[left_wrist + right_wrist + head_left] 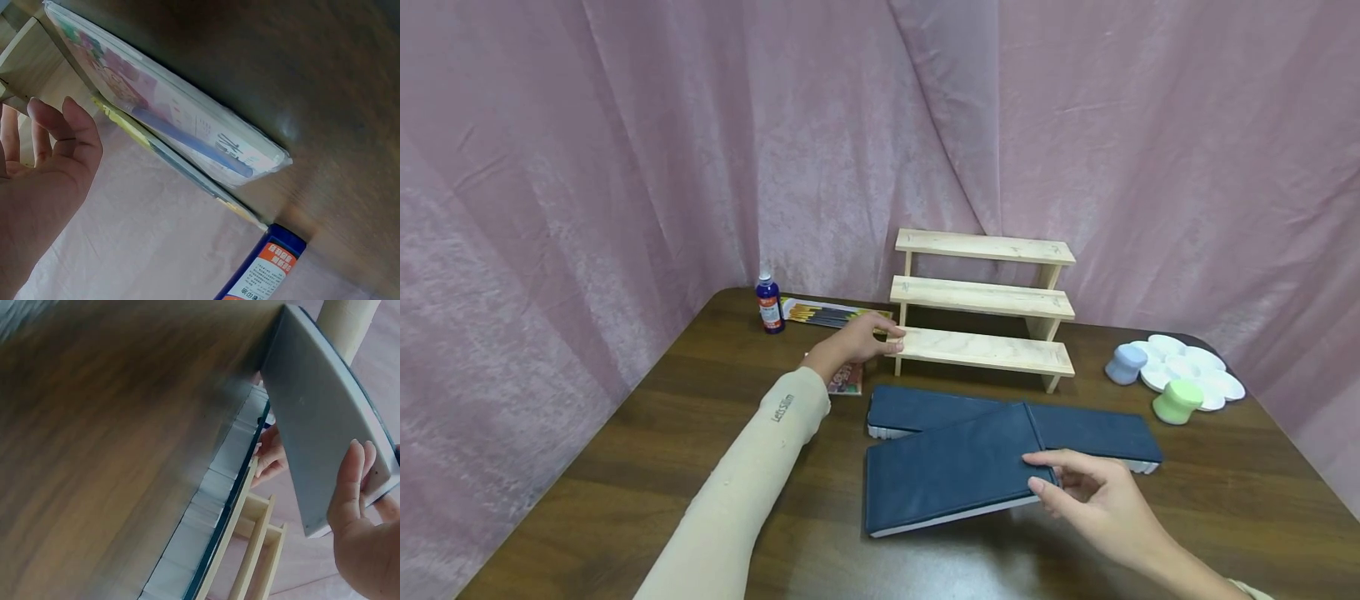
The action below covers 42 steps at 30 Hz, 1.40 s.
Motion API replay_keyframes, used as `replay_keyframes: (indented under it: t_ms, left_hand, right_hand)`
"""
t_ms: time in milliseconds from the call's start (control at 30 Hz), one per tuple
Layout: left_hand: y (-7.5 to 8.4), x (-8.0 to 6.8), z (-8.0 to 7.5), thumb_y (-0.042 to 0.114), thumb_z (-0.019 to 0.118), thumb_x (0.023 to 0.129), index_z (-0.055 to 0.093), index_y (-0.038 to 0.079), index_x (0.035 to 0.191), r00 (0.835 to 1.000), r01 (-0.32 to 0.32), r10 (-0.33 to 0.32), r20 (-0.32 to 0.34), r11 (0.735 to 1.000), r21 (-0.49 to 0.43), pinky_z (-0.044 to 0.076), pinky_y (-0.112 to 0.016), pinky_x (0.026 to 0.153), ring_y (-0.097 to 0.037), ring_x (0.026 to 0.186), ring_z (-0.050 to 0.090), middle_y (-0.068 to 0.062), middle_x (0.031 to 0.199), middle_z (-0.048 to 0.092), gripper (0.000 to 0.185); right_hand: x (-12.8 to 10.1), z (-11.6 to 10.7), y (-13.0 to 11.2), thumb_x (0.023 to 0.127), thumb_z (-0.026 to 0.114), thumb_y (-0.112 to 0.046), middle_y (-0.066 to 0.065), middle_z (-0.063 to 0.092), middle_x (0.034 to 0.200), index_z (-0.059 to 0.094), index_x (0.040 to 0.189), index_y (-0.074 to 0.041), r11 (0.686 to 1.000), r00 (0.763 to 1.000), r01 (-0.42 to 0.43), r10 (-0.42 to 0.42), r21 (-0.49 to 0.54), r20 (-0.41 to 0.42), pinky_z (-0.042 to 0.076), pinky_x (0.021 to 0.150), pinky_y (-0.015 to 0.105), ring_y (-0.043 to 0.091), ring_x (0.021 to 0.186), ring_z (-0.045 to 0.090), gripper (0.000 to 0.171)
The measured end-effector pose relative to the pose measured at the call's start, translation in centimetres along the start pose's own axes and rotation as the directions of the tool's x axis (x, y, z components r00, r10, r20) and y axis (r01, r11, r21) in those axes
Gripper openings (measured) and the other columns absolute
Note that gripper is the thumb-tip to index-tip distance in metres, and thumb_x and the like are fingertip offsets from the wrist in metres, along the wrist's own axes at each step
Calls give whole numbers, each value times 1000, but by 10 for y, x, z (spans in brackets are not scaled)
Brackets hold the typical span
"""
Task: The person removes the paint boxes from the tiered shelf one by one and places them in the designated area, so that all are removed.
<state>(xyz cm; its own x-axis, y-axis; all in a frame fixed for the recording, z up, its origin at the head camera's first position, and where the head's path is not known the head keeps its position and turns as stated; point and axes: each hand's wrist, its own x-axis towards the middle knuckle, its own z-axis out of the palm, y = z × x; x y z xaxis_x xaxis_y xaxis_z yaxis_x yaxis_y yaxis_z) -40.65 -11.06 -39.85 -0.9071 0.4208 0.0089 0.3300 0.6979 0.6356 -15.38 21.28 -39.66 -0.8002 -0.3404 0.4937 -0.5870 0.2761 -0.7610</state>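
My right hand (1075,487) pinches the right end of a dark blue flat case (947,471), holding that end lifted off the brown table (662,442). In the right wrist view my thumb (347,487) presses the grey underside of the raised case (325,425). A second dark blue case (1090,429) lies flat just behind it, its pale segmented side (212,506) showing. My left hand (861,340) reaches forward, with straight fingers touching the left end of a three-step wooden shelf (985,350). Its fingers (69,131) hold nothing.
A blue bottle (768,304) and a pack of brushes (831,314) lie back left, with a printed packet (846,379) under my left wrist. A white palette (1195,371) with a blue pot (1126,364) and a green pot (1177,402) sits right. Pink curtain surrounds the table.
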Motion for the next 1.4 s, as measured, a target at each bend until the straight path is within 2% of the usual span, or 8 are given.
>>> replay_keyframes:
  t_ms: [100, 300, 467, 667, 867, 1133, 1267, 1400]
  left_hand:
    - [-1, 0, 0, 29, 73, 92, 71, 16, 125, 1000, 2, -2, 2, 1000, -3, 35, -41, 114, -29, 136, 43, -10, 141, 54, 36]
    - [-3, -1, -1, 30, 72, 92, 70, 16, 126, 1000, 8, -8, 11, 1000, -15, 34, -42, 115, -30, 138, 41, -10, 142, 52, 36]
    - [-3, 0, -2, 30, 72, 92, 70, 17, 126, 1000, 6, -6, 13, 1000, -25, 34, -43, 115, -29, 137, 41, -10, 142, 52, 36]
    - [-4, 1, -2, 31, 72, 92, 70, 16, 125, 1000, -1, 1, 13, 1000, -23, 35, -41, 114, -29, 136, 42, -10, 141, 53, 36]
    - [-4, 1, -3, 29, 72, 92, 70, 16, 125, 1000, -4, 4, 10, 999, -34, 35, -42, 114, -29, 136, 42, -10, 141, 53, 36]
    - [-3, 2, -3, 29, 73, 91, 71, 17, 125, 1000, 8, -8, 2, 1000, -23, 36, -42, 114, -29, 136, 42, -10, 141, 53, 36]
    - [-2, 2, -1, 29, 73, 91, 71, 16, 125, 1000, -7, 7, 0, 1000, -13, 35, -41, 114, -29, 136, 43, -10, 141, 54, 36]
    - [-3, 2, 1, 29, 73, 92, 71, 15, 125, 1000, -14, 14, 1, 1000, -2, 35, -41, 114, -29, 135, 43, -11, 140, 55, 37]
  right_hand:
    - [0, 1, -1, 85, 70, 12, -1, 50, 70, 68, 118, 2, 1000, 1000, -27, 27, 15, 2, 51, 46, 27, 14, 52, 58, 35]
    - [-2, -1, -4, 84, 75, 5, -3, 50, 63, 67, 121, 0, 994, 993, -105, 105, -2, 47, 49, 42, 28, 7, 48, 54, 39]
    - [-4, -2, -4, 85, 76, 0, -5, 55, 66, 62, 127, 3, 981, 976, -192, 191, -3, 104, 51, 42, 30, 13, 49, 60, 43]
    - [-7, -6, -2, 88, 74, -5, -5, 55, 64, 57, 132, 7, 962, 939, -272, 269, -14, 212, 54, 44, 34, 13, 52, 63, 49]
    - [-6, -9, -1, 91, 74, -17, -3, 57, 60, 54, 136, 6, 919, 863, -393, 383, -38, 330, 56, 46, 37, 18, 54, 65, 54]
    - [-2, -9, 4, 90, 75, -23, 2, 63, 59, 50, 139, 2, 884, 805, -460, 456, -84, 380, 56, 45, 37, 21, 53, 66, 61]
    - [-2, -7, 7, 89, 75, -24, 3, 64, 57, 49, 139, -2, 867, 786, -485, 488, -113, 380, 55, 44, 37, 20, 51, 65, 60]
    - [-2, -3, 9, 90, 75, -25, 1, 62, 54, 48, 136, -2, 874, 790, -465, 482, -142, 380, 54, 42, 34, 18, 48, 65, 58]
